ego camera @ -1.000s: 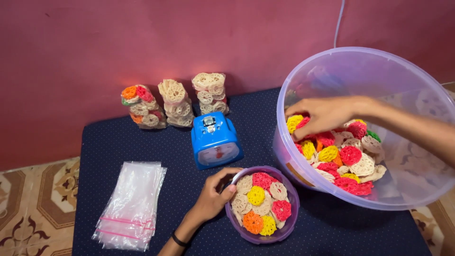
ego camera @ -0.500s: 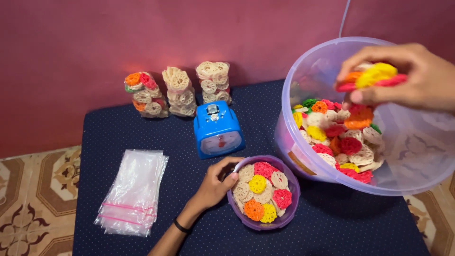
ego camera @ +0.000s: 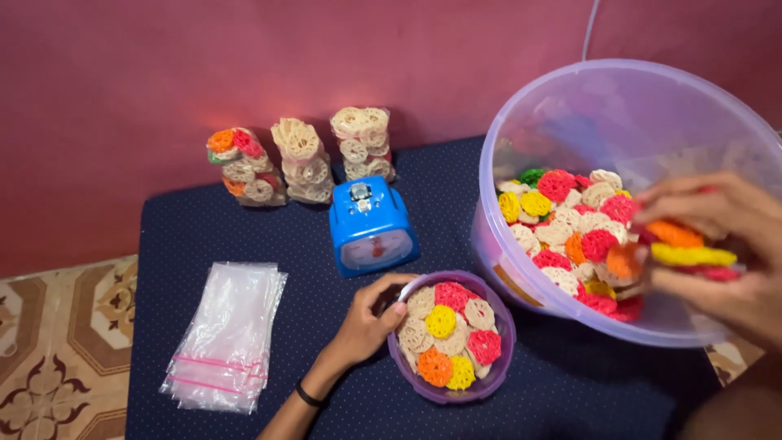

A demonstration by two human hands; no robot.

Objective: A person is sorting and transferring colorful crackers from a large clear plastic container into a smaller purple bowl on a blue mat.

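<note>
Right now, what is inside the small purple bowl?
The small purple bowl holds round lattice crackers in cream, yellow, red and orange. The left hand grips its near rim. Anything beneath the top layer, and the bowl's bottom, is covered.

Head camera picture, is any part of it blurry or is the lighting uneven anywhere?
Head view: the right hand with its colourful wheel-shaped crackers is smeared by motion blur; the left hand on the small purple bowl is sharp, as are the blue scale and the bags; a brighter patch lights the red wall above the three packed stacks.
</note>
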